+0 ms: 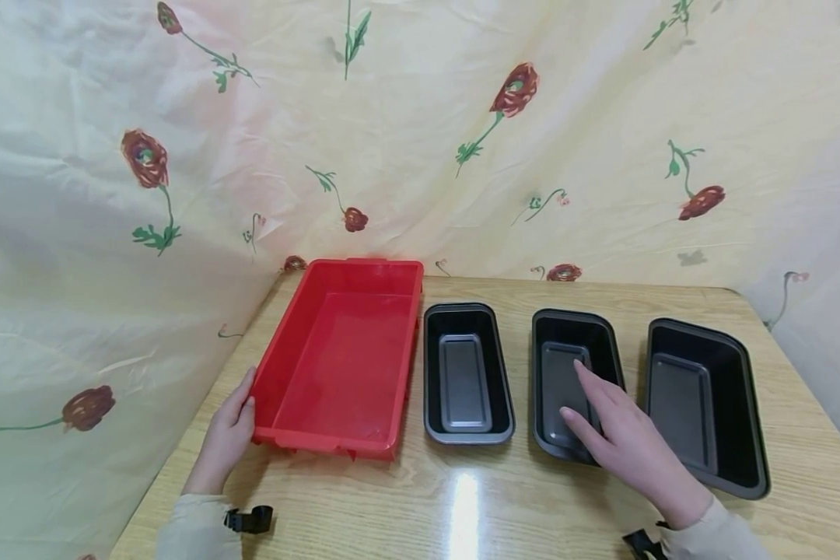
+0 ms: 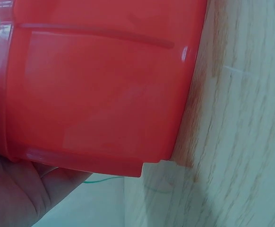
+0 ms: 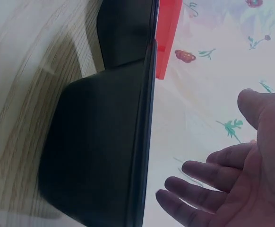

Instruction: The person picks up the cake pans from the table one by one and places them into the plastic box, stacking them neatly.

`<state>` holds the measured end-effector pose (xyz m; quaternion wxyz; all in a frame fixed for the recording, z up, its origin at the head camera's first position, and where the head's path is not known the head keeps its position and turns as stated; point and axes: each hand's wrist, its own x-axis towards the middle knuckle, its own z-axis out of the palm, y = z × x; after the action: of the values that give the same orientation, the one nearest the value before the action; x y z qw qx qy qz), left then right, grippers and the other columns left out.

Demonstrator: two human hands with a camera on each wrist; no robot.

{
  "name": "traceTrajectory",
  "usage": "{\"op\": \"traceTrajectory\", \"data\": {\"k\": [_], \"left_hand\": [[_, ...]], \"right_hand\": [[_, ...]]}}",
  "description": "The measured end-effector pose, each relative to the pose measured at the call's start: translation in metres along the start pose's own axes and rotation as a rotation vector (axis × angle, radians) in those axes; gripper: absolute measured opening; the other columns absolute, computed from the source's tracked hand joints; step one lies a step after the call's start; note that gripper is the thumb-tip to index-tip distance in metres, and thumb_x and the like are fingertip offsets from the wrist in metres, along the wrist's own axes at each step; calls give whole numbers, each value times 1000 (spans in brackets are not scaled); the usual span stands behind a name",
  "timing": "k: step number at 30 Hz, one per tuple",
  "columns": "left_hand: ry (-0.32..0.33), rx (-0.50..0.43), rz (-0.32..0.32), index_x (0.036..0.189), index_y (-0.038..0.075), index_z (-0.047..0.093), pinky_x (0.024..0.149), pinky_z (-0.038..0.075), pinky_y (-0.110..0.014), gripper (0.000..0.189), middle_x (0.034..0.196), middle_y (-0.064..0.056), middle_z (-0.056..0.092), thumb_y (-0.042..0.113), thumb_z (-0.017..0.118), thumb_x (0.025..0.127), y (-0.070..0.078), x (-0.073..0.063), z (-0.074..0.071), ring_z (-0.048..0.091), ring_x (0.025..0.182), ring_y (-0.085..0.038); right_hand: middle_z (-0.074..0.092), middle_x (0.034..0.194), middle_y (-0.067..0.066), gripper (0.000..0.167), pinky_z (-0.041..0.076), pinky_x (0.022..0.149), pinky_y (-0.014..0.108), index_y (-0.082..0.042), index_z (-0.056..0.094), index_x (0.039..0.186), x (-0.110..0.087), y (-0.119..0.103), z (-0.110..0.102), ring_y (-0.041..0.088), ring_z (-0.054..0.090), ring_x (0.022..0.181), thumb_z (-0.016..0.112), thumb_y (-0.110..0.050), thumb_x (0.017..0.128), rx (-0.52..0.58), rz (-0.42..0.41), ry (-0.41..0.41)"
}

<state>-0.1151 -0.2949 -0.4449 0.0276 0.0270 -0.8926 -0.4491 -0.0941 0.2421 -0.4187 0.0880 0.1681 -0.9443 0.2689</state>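
My left hand [image 1: 225, 437] grips the near left corner of a shallow red plastic tray [image 1: 346, 358]. In the left wrist view the tray's outer wall [image 2: 90, 94] fills much of the frame, and the fingers [image 2: 62, 182] pass behind its rim. My right hand [image 1: 633, 443] hovers over the middle one of three dark loaf pans [image 1: 556, 365], its fingers spread and holding nothing. From the right wrist, that hand [image 3: 241, 175] shows palm and loose fingers beside a pan's rim [image 3: 144, 132].
Left of the middle pan sits another loaf pan [image 1: 465, 381], beside the tray. The third pan [image 1: 679, 412] stands at the right, partly behind my right hand. All rest on a wooden table [image 1: 364, 513]. A flowered cloth [image 1: 420, 140] hangs behind and at the left.
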Motion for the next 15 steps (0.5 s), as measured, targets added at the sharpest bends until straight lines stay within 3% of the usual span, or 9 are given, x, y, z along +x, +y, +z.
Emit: {"op": "traceTrajectory", "data": {"k": [15], "left_hand": [[-9, -21, -43, 156, 11, 20, 104, 37, -58, 53, 157, -23, 23, 9, 33, 105, 0, 0, 0, 31, 136, -46]], "right_hand": [[45, 142, 27, 58, 39, 96, 62, 1, 35, 149, 8, -10, 11, 45, 45, 126, 55, -25, 101, 43, -35, 8]]}}
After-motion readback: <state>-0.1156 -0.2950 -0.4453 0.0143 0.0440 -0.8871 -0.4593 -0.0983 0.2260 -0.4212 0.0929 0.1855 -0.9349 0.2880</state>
